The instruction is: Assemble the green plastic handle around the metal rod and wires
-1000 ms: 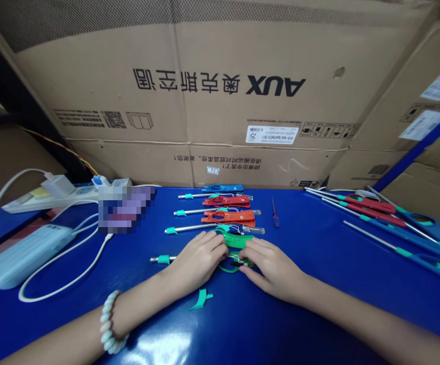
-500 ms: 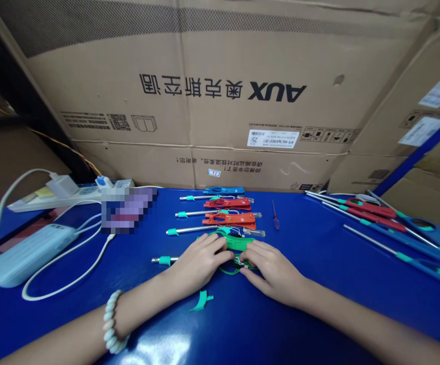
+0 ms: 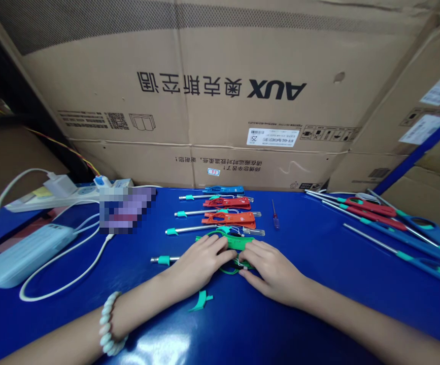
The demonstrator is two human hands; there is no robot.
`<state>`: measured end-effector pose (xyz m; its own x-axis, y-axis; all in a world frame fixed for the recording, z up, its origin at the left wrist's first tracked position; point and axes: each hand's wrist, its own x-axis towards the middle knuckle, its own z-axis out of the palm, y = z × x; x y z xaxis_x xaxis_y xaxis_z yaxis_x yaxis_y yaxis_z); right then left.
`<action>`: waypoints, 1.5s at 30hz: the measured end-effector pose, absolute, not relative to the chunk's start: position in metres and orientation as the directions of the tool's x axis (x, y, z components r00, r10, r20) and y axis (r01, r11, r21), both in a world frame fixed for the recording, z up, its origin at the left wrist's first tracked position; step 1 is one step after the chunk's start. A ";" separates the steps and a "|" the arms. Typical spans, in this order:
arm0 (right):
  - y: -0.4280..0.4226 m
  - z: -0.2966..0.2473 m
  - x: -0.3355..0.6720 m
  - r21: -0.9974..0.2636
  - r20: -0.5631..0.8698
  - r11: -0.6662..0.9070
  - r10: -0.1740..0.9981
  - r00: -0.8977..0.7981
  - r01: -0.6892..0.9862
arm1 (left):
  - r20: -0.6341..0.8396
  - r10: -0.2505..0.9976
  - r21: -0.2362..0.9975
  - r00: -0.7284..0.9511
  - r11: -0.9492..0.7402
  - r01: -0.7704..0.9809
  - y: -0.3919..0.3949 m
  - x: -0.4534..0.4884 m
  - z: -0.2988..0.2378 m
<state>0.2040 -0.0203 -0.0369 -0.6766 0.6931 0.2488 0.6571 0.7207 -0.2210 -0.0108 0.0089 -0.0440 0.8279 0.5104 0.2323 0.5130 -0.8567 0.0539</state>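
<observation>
My left hand (image 3: 206, 257) has its fingers closed on the near part of an opened green stick lighter, whose metal tube with a teal collar (image 3: 164, 260) sticks out to the left. My right hand (image 3: 272, 268) pinches at the white wires and the lighter's right end; the exact grip is partly hidden. The lower green shell half (image 3: 228, 271) shows between the hands. Just beyond my fingertips lies the other green shell half (image 3: 237, 242). On the table closer to me is a loose teal trigger-like piece (image 3: 201, 301).
Opened orange (image 3: 229, 219), red (image 3: 227, 203) and blue (image 3: 225, 190) lighters lie in rows behind. A small screwdriver (image 3: 276, 221) is right of them. Several whole lighters (image 3: 413, 256) lie far right. A power bank (image 3: 33, 253) and cables are left; a cardboard wall (image 3: 212, 116) closes the back.
Both hands stay in almost the same place on the green lighter, with only slight finger movement. The whole view has shifted very slightly.
</observation>
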 end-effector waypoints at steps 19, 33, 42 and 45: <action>-0.021 -0.032 0.206 -0.313 0.226 0.687 0.725 -0.651 0.656 | 0.273 0.568 0.205 0.776 -0.823 0.530 0.008 -0.012 -0.038; -0.020 -0.032 0.206 -0.299 0.236 0.700 0.713 -0.660 0.649 | 0.274 0.522 0.085 0.808 -0.850 0.520 0.007 -0.013 -0.042; -0.020 -0.034 0.206 -0.285 0.247 0.711 0.702 -0.668 0.642 | 0.296 0.492 0.097 0.819 -0.868 0.486 0.008 -0.013 -0.044; -0.019 -0.034 0.206 -0.285 0.250 0.715 0.699 -0.670 0.639 | 0.272 0.498 0.105 0.823 -0.866 0.489 0.009 -0.012 -0.044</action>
